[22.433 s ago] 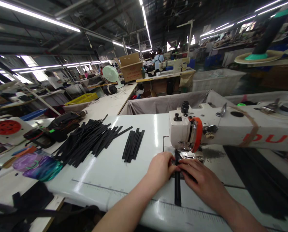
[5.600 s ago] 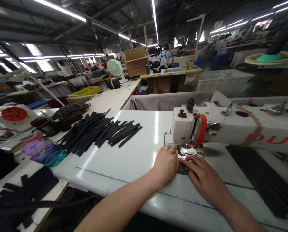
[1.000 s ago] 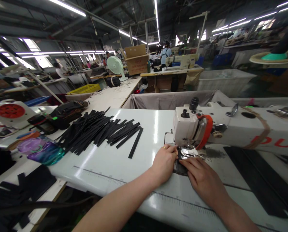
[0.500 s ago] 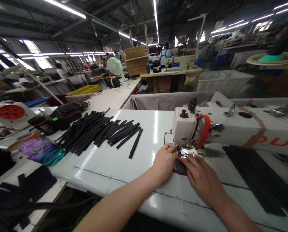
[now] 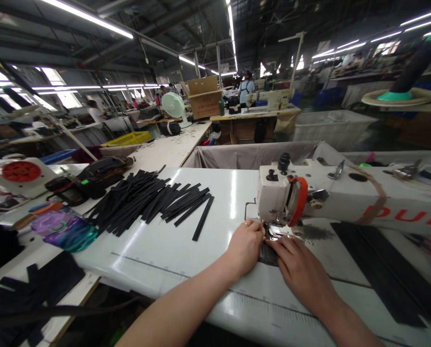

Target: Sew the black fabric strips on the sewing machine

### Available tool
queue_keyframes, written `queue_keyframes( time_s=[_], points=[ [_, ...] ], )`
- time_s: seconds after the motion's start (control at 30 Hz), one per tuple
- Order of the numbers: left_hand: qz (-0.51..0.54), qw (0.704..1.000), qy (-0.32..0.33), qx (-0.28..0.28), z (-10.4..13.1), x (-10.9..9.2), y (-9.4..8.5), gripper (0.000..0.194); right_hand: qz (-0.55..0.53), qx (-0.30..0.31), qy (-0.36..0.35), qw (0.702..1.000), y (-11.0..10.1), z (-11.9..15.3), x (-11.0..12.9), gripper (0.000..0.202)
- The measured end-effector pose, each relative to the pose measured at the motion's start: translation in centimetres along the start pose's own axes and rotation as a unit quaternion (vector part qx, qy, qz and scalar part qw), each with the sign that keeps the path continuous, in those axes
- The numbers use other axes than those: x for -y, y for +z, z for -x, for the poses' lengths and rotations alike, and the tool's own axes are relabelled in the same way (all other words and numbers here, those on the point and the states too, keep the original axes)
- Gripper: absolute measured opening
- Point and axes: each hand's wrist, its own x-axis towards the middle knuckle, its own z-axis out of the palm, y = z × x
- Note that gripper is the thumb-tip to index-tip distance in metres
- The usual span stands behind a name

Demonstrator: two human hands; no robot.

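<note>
- So the black strip [image 5: 266, 233] is at the presser foot [image 5: 277, 233] of the sewing machine [image 5: 275, 190], between the two hands. Only a scrap shows; fingers hide the rest.
- Step in hand, my guess: lining it up and guiding it under the foot for stitching. Can't see what the needle's doing.
- Next move, I reckon, calls for small, steady nudges so it runs straight, fingertips well clear of the needle.
- Looks-wise: narrow and plain black. It blends into the dark plate [image 5: 268, 257] by the foot, so no luck making out edges or stitches.
- Left hand [image 5: 246, 243]: fingers curled in narrow, tips bunched at the strip. Pinching or just pressing? Can't tell.
- Right hand [image 5: 298, 258]: flatter, fingers close together, tips right by the strip. Can't tell if it's gripping either.
- Further left, a lone strip [image 5: 203, 219] lies on the glossy tabletop [image 5: 222, 207], just beside a messy pile of strips [image 5: 136, 202].
- Wider black material [image 5: 378, 270] lies off to the right.
</note>
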Motion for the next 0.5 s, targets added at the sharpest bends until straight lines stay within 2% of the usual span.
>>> queue_keyframes(
  time_s=[0.07,0.13,0.2,0.37,0.5],
  points=[
    [0.026,0.999,-0.031,-0.013,-0.2,0.3,0.1,0.021,-0.01,-0.005,0.001,1.0,-0.1,0.0,0.0,0.031],
    [0.054,0.994,-0.079,-0.055,-0.6,0.9,0.2,0.017,-0.019,-0.01,0.006,1.0,0.0,0.1,-0.1,0.03],
    [0.058,0.99,-0.094,-0.083,-1.2,1.7,0.4,0.015,-0.03,-0.011,0.011,0.999,0.1,0.2,-0.1,0.03],
    [-0.011,0.999,-0.012,-0.039,-1.9,3.5,0.9,0.017,-0.051,-0.014,0.018,0.998,0.3,0.4,-0.2,0.03],
    [-0.048,0.992,-0.094,-0.07,-1.8,4.1,0.4,0.019,-0.057,-0.008,0.021,0.998,0.4,0.5,-0.2,0.029]
  ],
)
